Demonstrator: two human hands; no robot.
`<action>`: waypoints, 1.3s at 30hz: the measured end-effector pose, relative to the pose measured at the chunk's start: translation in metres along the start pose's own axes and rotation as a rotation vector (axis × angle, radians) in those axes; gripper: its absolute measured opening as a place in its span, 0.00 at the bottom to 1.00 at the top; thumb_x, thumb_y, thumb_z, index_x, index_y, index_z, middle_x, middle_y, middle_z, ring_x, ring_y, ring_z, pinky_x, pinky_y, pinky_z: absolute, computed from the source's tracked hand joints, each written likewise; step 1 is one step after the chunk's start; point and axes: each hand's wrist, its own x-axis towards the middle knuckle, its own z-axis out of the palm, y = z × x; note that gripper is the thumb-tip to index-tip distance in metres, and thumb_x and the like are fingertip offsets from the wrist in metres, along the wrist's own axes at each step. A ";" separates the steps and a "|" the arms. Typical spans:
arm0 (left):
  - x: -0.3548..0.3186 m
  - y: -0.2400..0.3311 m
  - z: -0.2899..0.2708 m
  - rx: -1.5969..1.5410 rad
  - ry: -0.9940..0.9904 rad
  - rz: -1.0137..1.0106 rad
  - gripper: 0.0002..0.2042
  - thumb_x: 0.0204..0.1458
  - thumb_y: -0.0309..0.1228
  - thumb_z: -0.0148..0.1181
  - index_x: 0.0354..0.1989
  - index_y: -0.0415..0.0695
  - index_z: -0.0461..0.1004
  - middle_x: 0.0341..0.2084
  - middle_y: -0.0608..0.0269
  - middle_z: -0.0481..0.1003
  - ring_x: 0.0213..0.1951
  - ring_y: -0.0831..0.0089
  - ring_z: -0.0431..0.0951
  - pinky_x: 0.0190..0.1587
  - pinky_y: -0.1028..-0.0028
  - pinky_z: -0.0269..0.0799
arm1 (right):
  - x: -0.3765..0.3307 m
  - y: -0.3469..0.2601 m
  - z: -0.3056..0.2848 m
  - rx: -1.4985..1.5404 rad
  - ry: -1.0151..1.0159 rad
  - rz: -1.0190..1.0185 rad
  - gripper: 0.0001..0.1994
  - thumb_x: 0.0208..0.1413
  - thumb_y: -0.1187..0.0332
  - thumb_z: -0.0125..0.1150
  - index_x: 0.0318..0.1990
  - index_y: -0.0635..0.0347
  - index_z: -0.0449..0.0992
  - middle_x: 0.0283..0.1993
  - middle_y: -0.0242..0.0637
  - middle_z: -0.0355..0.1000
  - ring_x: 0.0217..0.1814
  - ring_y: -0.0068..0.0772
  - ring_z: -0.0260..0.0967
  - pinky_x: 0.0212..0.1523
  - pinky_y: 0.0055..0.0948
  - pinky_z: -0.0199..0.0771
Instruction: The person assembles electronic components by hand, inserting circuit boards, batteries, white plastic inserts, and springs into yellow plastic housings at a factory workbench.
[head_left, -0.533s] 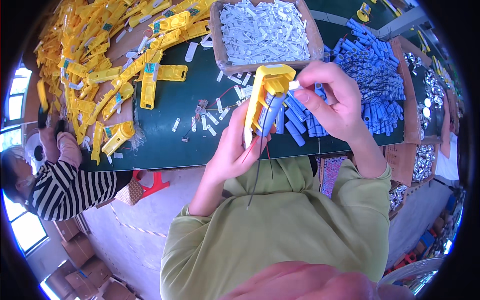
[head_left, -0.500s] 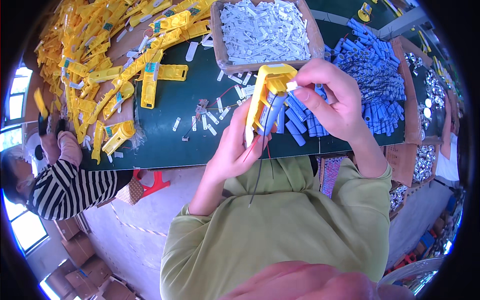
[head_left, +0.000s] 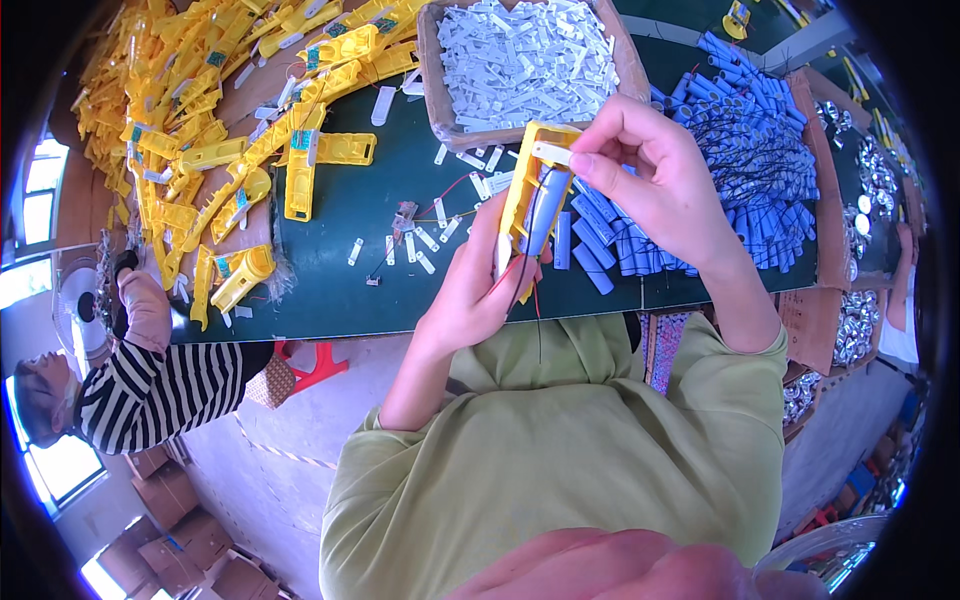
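My left hand [head_left: 470, 285] grips a long yellow plastic housing [head_left: 523, 190] from below, holding it upright over the dark green table [head_left: 350, 215]. A blue cylindrical cell [head_left: 541, 208] lies inside the housing, and red and black wires hang from its lower end. My right hand [head_left: 650, 185] pinches a small white plastic piece [head_left: 552, 153] against the top of the housing.
Yellow housings [head_left: 200, 130] are heaped at the left of the table. A cardboard box of white pieces [head_left: 530, 60] stands at the back. Blue cells [head_left: 740, 160] with wires pile up at the right. A person in a striped top [head_left: 150, 390] sits at the left.
My right hand has brought the white piece onto the top of the housing. The housing stays in my left hand, hardly moved.
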 end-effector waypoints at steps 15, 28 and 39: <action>0.009 -0.009 0.005 -0.310 -0.033 -0.106 0.26 0.51 0.28 0.44 0.60 0.41 0.49 0.31 0.54 0.70 0.28 0.72 0.73 0.30 0.74 0.72 | 0.021 0.056 -0.003 0.097 -0.048 -0.049 0.08 0.57 0.70 0.54 0.41 0.61 0.65 0.22 0.25 0.63 0.27 0.12 0.61 0.29 0.17 0.61; 0.058 0.001 -0.006 -0.190 -0.023 0.102 0.26 0.58 0.28 0.40 0.64 0.39 0.41 0.44 0.53 0.65 0.39 0.69 0.72 0.41 0.72 0.71 | 0.034 0.043 0.011 0.105 0.002 -0.040 0.27 0.51 0.73 0.57 0.60 0.60 0.58 0.58 0.39 0.61 0.52 0.26 0.65 0.52 0.25 0.64; 0.117 0.027 -0.185 1.413 0.506 0.194 0.16 0.49 0.35 0.58 0.45 0.42 0.70 0.40 0.58 0.74 0.43 0.60 0.72 0.47 0.65 0.67 | 0.221 0.157 -0.276 -0.337 0.421 0.148 0.21 0.55 0.63 0.53 0.56 0.58 0.66 0.41 0.34 0.70 0.42 0.23 0.68 0.46 0.22 0.67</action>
